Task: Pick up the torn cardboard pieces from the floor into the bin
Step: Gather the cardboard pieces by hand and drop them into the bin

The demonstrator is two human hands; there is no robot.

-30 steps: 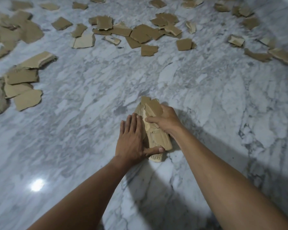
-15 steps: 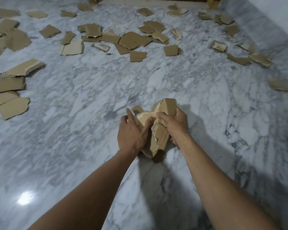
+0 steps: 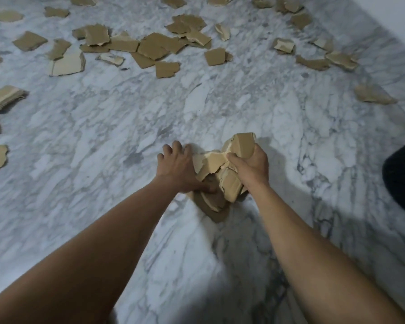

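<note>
A bundle of torn brown cardboard pieces (image 3: 211, 163) is held just above the grey-veined marble floor (image 3: 103, 141), near the middle of the view. My right hand (image 3: 251, 167) grips the bundle from the right, with its fingers wrapped round the top piece. My left hand (image 3: 178, 168) rests against the bundle's left side with spread fingers, and its thumb touches the lower pieces. Many more torn pieces (image 3: 154, 46) lie scattered across the far floor. No bin is clearly in view.
More cardboard lies at the left edge (image 3: 2, 97) and far right (image 3: 372, 94). A dark rounded object (image 3: 402, 181) cuts into the right edge. A white wall (image 3: 384, 15) borders the floor at top right.
The flat stack on the floor was gathered and lifted into a crumpled bundle. My left hand's fingers have since spread away from it, while my right hand keeps its grip.
</note>
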